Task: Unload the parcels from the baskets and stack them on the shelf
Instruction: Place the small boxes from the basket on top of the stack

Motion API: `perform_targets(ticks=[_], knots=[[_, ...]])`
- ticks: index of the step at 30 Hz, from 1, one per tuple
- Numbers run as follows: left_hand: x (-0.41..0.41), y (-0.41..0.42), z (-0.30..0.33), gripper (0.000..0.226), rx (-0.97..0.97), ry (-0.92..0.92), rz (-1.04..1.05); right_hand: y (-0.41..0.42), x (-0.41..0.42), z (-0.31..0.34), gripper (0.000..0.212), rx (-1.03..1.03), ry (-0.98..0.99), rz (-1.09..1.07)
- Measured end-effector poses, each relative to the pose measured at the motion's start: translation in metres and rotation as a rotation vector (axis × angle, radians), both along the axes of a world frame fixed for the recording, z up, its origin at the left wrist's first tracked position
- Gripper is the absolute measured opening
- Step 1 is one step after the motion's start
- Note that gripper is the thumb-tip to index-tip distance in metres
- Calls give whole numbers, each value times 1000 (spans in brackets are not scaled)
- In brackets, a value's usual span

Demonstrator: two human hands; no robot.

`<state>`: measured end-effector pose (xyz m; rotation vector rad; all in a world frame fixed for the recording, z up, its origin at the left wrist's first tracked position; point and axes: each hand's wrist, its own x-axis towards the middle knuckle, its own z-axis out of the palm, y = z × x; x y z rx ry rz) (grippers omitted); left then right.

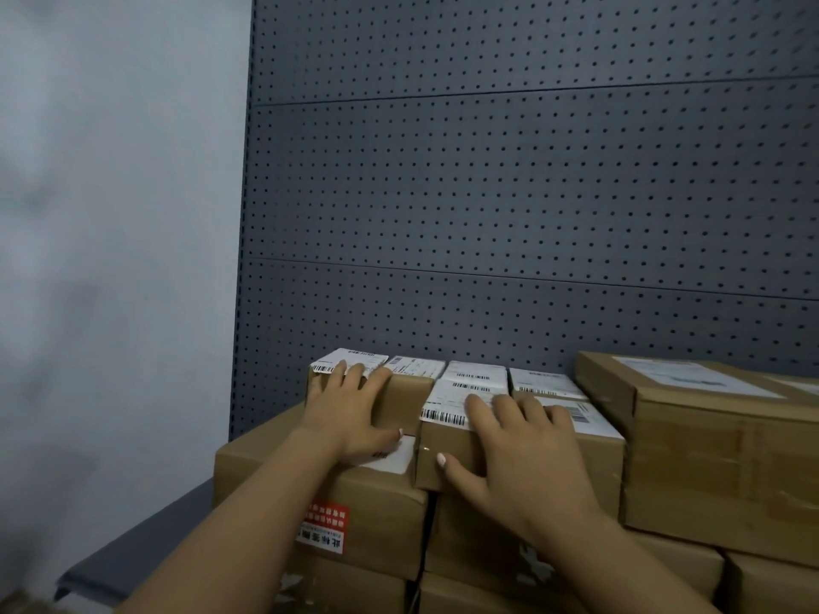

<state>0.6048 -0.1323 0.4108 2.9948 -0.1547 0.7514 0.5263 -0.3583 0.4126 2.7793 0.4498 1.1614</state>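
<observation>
Brown cardboard parcels with white barcode labels are stacked on a dark grey shelf [146,551]. My left hand [350,409] lies over a small parcel [407,401] at the top left of the stack, fingers spread over its top edge and thumb on its front. My right hand [527,454] grips a wider small parcel [598,449] beside it, fingers on the label and thumb against the front face. Both parcels rest on larger boxes, one with a red sticker [328,522]. No basket is in view.
A grey pegboard back panel [532,192] rises behind the stack. A large taped box [718,436] stands at the right, higher than the small parcels. More small labelled parcels [478,374] sit in the back row. A pale wall [111,214] is on the left.
</observation>
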Motion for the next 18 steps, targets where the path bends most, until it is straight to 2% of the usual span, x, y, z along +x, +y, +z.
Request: perform_targets(ticks=[11,18], knots=[[17,0,-1,98,-22,33,-16,1,-1,0,60,5,-76,13],[15,4,4,93,19,21,-63,3,-4,-1,59,22,-50,1]])
